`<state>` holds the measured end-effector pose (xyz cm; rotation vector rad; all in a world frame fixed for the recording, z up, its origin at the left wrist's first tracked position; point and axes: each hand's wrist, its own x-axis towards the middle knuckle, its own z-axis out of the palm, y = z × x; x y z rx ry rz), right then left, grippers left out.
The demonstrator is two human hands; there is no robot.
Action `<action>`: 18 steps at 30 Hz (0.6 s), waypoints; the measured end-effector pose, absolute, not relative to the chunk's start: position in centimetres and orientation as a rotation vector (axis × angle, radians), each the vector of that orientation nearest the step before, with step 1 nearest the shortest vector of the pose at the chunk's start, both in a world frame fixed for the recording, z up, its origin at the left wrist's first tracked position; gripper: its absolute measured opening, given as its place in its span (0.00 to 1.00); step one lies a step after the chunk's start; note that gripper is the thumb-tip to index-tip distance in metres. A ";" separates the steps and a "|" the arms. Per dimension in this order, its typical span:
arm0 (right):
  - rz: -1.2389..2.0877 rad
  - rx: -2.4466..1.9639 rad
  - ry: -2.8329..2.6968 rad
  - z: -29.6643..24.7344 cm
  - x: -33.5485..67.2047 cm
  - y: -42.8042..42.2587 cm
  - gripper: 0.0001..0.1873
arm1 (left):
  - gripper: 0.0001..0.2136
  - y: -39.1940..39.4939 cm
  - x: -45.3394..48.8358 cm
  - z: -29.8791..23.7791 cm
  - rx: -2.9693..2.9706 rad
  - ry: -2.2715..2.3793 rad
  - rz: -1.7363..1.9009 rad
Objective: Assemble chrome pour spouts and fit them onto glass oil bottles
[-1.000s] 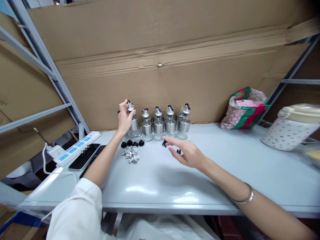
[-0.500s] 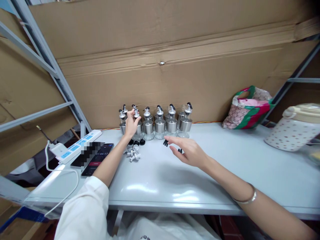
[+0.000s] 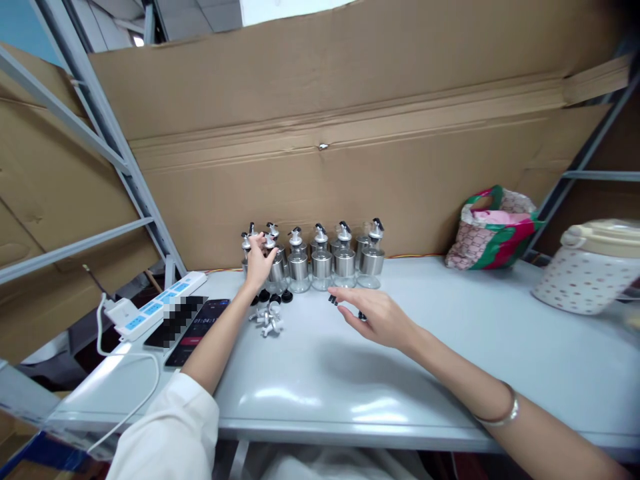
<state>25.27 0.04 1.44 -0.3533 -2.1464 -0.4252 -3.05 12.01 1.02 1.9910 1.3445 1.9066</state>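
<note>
1. The left hand (image 3: 259,263) reaches to the far side of the worktop (image 3: 425,373), its thumb and fingers partly curled and a little apart around the spout (image 3: 270,241) of a bottle (image 3: 276,275); from here I cannot tell whether they grip it.
2. That bottle stands upright towards the left end of a close-set group of glass bottles (image 3: 321,265) with steel bands, most of them topped with a metal spout and black tip.
3. The group stands along the far edge, in front of a tall cardboard sheet (image 3: 360,180).
4. The right hand (image 3: 377,319) is half open above the worktop, thumb apart from the forefinger, with nothing that I can see in its grasp.
5. Its fingertips are just beside some small black pieces (image 3: 333,300); whether they touch is hard to say.
6. Nearer than the bottles, by the left forearm, are black caps (image 3: 287,297) and a loose pile of pale spouts (image 3: 271,325).
7. On the left lie a white power strip (image 3: 150,313) and a phone (image 3: 197,337), the phone partly behind the forearm.
8. Far right, a patterned bag (image 3: 493,233) sits near a spotted jug (image 3: 583,280).
</note>
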 end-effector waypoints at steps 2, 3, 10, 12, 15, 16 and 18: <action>-0.429 -0.360 -2.140 1.4 25.2 0.1 0.15 | 0.21 11.5 -3.2 1.4 2.015 1.387 1.886; -0.428 -0.361 -2.141 1.4 25.2 0.1 0.15 | 0.21 11.2 -3.3 1.5 2.035 1.425 1.875; -0.408 -0.332 -2.135 1.3 25.2 0.1 0.18 | 0.13 9.9 -3.6 0.8 2.196 1.514 1.840; -0.418 -0.324 -2.120 1.3 25.2 0.1 0.18 | 0.13 10.0 -3.5 0.7 2.185 1.515 1.865; -0.425 -0.315 -2.105 1.4 25.1 0.0 0.17 | 0.15 8.9 -2.3 1.5 2.123 1.596 1.930; -0.423 -0.313 -2.104 1.4 25.1 0.0 0.16 | 0.15 7.7 -1.6 2.0 2.122 1.622 1.912; -0.422 -0.310 -2.108 1.5 25.1 -0.1 0.17 | 0.15 3.8 0.0 2.9 2.158 1.580 1.856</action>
